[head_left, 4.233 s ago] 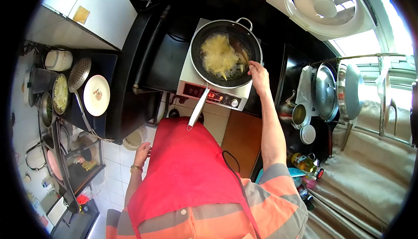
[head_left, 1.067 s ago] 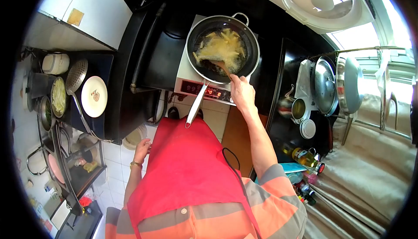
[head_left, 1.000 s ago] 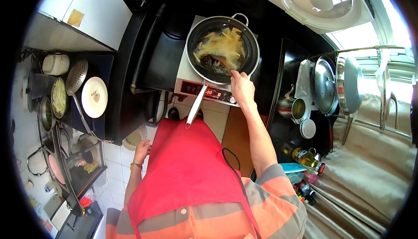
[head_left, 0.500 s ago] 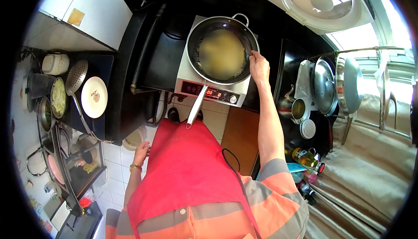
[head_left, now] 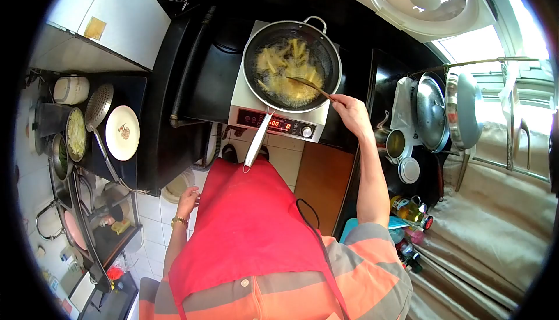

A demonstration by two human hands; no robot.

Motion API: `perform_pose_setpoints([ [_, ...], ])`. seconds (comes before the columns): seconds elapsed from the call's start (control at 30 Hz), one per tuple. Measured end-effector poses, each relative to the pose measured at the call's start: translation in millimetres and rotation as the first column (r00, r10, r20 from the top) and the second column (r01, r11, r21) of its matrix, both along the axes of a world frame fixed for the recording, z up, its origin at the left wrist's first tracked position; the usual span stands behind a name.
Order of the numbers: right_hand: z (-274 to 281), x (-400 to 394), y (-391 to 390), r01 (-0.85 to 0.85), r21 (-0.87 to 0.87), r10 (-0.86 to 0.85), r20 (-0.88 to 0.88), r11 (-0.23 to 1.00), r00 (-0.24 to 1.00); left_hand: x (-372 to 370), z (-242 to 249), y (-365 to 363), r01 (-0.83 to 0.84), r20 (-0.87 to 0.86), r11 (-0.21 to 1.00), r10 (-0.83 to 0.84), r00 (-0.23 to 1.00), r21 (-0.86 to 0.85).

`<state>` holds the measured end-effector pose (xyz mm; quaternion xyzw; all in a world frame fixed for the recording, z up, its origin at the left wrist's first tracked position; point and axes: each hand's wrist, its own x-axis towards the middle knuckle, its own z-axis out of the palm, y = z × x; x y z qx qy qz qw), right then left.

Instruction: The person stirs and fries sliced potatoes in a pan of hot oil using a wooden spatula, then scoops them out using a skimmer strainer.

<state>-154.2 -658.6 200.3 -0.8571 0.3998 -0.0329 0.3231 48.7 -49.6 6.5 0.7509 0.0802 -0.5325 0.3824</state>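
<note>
A dark frying pan (head_left: 251, 81) with a long metal handle sits on an induction cooker (head_left: 239, 101) with a lit red display. Yellow strips of food (head_left: 282, 61) lie in bubbling liquid inside it. My right hand (head_left: 351, 113), closed on a wooden spatula (head_left: 308, 82), is just past the pan's lower right rim. The spatula reaches over the rim, its blade among the strips. Hanging low beside the red apron (head_left: 244, 215), my left hand (head_left: 187, 202) holds nothing visible; its fingers are loosely bent and apart.
At left, a cream plate (head_left: 123, 133) with a small heap of food lies beside a skimmer (head_left: 100, 105) and a bowl of shredded greens (head_left: 75, 133). On the right are a small metal pot (head_left: 396, 143), a hanging lid (head_left: 431, 113) and an oil bottle (head_left: 407, 209). The pan handle (head_left: 257, 142) points toward me.
My right hand has moved down and slightly right from the rim, and the spatula now shows plainly. The food, blurred before, now appears as separate strips spread in the liquid.
</note>
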Motion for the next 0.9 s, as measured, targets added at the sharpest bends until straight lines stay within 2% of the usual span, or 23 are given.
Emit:
perform_pose_setpoints([
  [0.1, 30, -18, 6, -0.036, -0.091, 0.034, -0.027, 0.995, 0.999, -1, 1, -3, -0.004, 0.0, 1.0, 0.004, 1.0, 0.008],
  [0.2, 48, -33, 11, -0.11, -0.291, 0.06, -0.174, 0.95, 0.983, -4, 2, -4, 0.011, 0.013, 1.0, -0.011, 1.0, 0.007],
  [0.33, 46, -34, 13, -0.165, -0.352, 0.056, -0.3, 0.921, 0.952, -7, 2, -6, 0.01, 0.019, 1.0, -0.01, 1.0, 0.005],
  [0.43, 17, -27, 6, -0.162, -0.349, 0.069, -0.264, 0.923, 0.962, -8, 6, -8, 0.045, 0.035, 0.999, -0.046, 0.998, 0.024],
  [0.53, -21, -14, -3, -0.108, -0.275, 0.094, -0.063, 0.955, 0.994, -11, 4, -7, 0.039, 0.043, 0.999, -0.04, 0.998, 0.02],
  [0.57, -33, -8, -5, -0.07, -0.225, 0.06, -0.051, 0.972, 0.997, -12, 1, -6, 0.015, 0.036, 1.0, -0.016, 0.999, 0.018],
  [0.63, -44, 8, -2, -0.053, -0.251, 0.055, 0.003, 0.967, 0.998, -12, 4, -5, -0.013, 0.031, 1.0, 0.012, 0.999, 0.018],
  [0.9, -49, 58, -1, -0.068, -0.316, 0.081, 0.027, 0.946, 0.996, -17, -1, 13, -0.071, 0.018, 0.997, 0.071, 0.997, 0.022],
])
